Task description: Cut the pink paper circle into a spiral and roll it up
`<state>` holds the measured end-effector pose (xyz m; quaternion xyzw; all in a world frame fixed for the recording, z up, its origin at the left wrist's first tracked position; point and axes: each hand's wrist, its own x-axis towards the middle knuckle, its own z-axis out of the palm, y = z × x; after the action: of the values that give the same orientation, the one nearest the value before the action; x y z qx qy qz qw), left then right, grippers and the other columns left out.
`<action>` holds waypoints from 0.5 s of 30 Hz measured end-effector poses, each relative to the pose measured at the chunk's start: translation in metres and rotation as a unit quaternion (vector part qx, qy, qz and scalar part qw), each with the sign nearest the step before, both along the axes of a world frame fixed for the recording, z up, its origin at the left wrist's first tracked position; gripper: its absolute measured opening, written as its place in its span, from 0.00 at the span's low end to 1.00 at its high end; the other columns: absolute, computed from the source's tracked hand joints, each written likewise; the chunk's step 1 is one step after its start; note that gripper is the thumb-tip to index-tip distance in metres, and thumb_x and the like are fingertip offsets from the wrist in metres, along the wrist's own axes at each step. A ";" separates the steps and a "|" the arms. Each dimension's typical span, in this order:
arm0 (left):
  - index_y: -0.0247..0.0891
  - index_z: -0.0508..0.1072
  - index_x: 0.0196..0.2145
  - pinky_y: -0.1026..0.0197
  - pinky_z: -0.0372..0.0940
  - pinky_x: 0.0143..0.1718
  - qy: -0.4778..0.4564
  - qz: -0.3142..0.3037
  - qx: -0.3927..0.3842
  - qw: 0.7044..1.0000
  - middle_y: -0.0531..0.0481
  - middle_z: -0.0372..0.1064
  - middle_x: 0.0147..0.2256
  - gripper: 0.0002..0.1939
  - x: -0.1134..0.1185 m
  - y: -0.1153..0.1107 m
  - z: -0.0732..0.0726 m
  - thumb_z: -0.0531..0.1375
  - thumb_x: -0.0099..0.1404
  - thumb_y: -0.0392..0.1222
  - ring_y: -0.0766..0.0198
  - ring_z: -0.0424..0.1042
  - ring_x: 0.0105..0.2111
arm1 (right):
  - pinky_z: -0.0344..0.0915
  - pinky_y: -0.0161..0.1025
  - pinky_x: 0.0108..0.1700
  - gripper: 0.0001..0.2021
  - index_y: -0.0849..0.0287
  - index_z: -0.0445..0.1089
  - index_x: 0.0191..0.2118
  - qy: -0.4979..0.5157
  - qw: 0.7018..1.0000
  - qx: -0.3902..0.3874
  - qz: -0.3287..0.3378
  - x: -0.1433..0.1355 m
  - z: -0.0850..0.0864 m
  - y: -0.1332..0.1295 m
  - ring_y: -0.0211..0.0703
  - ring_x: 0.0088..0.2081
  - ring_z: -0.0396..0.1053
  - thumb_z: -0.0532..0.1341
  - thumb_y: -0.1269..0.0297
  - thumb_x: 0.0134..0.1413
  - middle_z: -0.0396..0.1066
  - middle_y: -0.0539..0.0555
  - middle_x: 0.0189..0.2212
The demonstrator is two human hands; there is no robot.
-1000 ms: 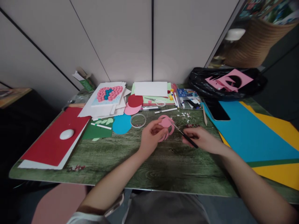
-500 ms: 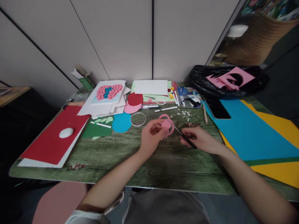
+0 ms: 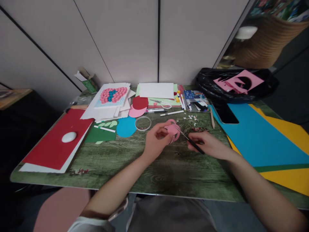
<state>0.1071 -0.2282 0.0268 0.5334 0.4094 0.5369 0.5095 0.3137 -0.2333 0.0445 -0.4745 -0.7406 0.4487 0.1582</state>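
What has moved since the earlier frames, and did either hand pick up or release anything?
The loops of the curled pink paper piece that hung below the left hand a second ago now sit more compactly, farther right. Nothing was taken up or let go: that hand grips the paper, and the right hand holds the slim black-handled metal tool. Things lying on the green wood-grain table stay put.
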 end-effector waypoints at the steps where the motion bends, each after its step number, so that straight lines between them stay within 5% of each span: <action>1: 0.37 0.71 0.40 0.66 0.64 0.27 0.002 0.001 -0.002 1.000 0.54 0.70 0.23 0.17 0.000 0.000 0.000 0.64 0.51 0.34 0.70 0.67 0.24 | 0.48 0.32 0.24 0.16 0.58 0.54 0.20 0.001 1.000 -0.003 0.000 0.000 0.000 0.000 0.32 0.22 0.52 0.57 0.57 0.51 0.54 0.45 0.18; 15: 0.38 0.71 0.41 0.66 0.64 0.29 -0.009 0.013 0.023 1.000 0.54 0.69 0.24 0.16 -0.005 0.004 -0.002 0.63 0.52 0.34 0.69 0.69 0.26 | 0.45 0.31 0.23 0.17 0.58 0.51 0.20 -0.022 1.000 0.003 0.006 0.006 0.003 0.000 0.32 0.22 0.47 0.60 0.59 0.49 0.49 0.43 0.17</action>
<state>0.1020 -0.2243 0.0244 0.5346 0.3995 0.5577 0.4935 0.3200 -0.2330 0.0479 -0.4794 -0.7481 0.4366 0.1409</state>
